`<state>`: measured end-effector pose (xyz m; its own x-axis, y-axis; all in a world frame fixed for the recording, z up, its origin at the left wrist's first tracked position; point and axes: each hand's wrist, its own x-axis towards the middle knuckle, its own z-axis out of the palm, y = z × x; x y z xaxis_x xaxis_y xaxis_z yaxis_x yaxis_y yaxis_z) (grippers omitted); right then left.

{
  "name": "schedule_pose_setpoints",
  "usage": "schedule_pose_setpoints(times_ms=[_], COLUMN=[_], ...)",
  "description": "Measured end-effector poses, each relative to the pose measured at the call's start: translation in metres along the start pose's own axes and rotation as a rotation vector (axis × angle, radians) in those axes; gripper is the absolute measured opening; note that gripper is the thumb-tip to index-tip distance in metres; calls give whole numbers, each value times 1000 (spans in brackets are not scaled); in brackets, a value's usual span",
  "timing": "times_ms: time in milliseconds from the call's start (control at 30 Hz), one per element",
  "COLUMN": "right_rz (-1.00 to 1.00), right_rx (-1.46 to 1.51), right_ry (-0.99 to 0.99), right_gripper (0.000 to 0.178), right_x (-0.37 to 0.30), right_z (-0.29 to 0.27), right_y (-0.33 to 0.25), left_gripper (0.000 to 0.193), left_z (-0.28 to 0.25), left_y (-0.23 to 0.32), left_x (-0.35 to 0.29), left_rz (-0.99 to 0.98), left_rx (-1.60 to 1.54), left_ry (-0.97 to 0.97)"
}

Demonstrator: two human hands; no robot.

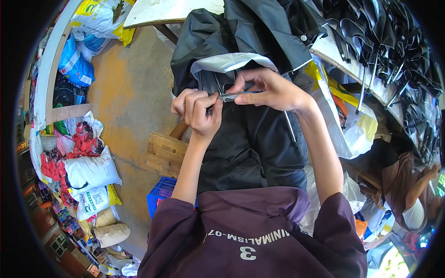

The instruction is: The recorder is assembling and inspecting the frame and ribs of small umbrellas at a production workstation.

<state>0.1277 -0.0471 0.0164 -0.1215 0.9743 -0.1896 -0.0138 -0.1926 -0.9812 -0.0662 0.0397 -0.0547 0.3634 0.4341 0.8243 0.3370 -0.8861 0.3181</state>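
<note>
Black umbrella [259, 30] lies bunched beyond a blue crate [161, 191], to its right. Also beyond the crate, the left hand [200, 110] and right hand [274, 90] pinch a slim metal piece [228, 96], fingertips nearly closed around it.

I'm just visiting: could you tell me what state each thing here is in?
Left hand: fingertips pinched on the small metal piece.
Right hand: thumb and fingers closed on the same piece.
Small metal piece: held between both hands.
Black fabric: loose, creased.
Black umbrellas: piled, several shafts hanging down.
White sack: bulging.
Red fabric: crumpled.
</note>
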Motion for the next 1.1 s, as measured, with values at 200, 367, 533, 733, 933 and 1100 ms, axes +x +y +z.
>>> schedule_pose_setpoints(times_ms=[200,367,533,733,933,1100], right_rz=[-77,-148,-181,-151,49,-53], right_rx=[104,65,-37,152,-287,-238], right_ry=[-2,-36,-91,-65,590,537], right_gripper=[18,20,22,32,34,28], right_x=[2,6,12,-30,-93,-66], right_z=[-1,-4,-10,-18,11,55], right_y=[18,19,11,5,22,-1], left_gripper=[12,12,11,11,11,11], left_z=[0,-1,-1,-1,-1,0], left_y=[1,-1,0,-1,-3,-4], left_x=[1,-2,-4,-9,-9,-13], left_rz=[12,13,-22,-66,-70,-58], left_rx=[6,5,-21,-48,-97,-108], left_ry=[-4,-11,5,20,30,21])
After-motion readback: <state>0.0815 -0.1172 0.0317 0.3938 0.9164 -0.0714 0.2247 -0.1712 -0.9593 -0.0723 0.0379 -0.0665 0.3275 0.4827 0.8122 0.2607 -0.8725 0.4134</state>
